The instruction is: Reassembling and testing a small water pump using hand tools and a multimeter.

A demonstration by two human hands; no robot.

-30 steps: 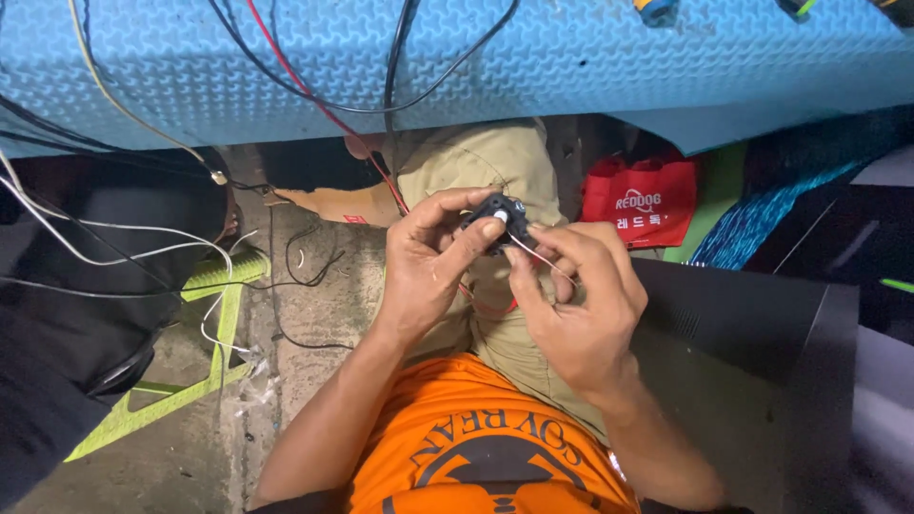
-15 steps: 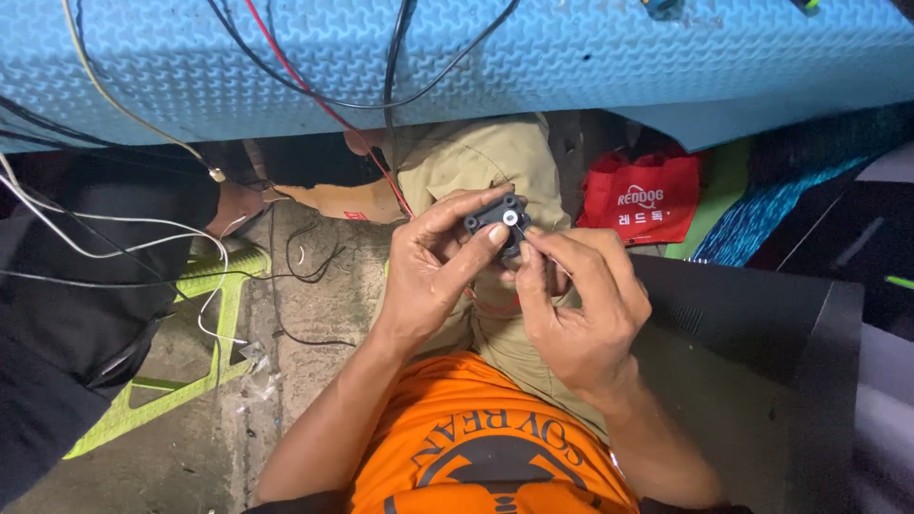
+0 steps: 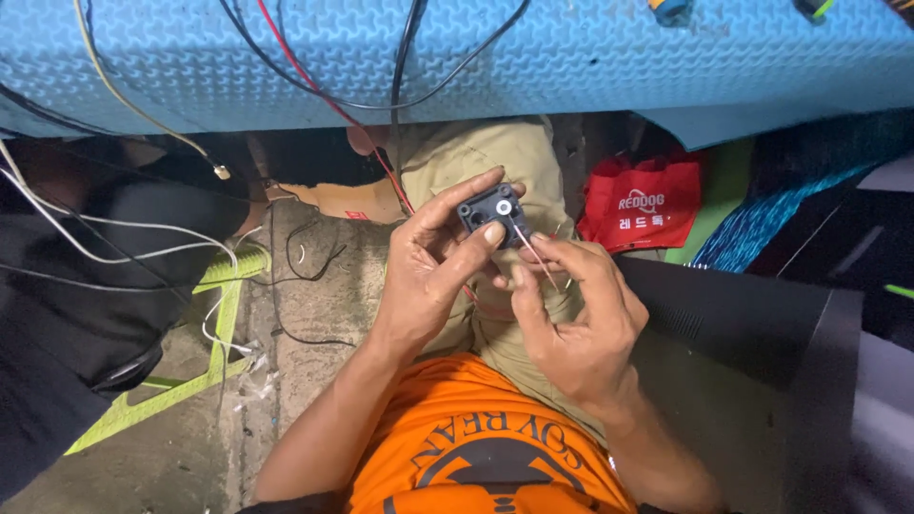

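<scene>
Black small square fan (image 3: pixel 495 211) sits pinched in left hand (image 3: pixel 433 276) above the lap, right hand (image 3: pixel 571 314) gripping its thin leads (image 3: pixel 535 257); hard tugging risks snapping them.

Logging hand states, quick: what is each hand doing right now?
Left hand: closed on the small black square part.
Right hand: pinching the thin wires that run from that part.

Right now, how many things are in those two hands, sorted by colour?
Black: 1, the small square part pinched in the left hand.
Red: 1, the thin wire held by the right hand.
Total: 2.
</scene>
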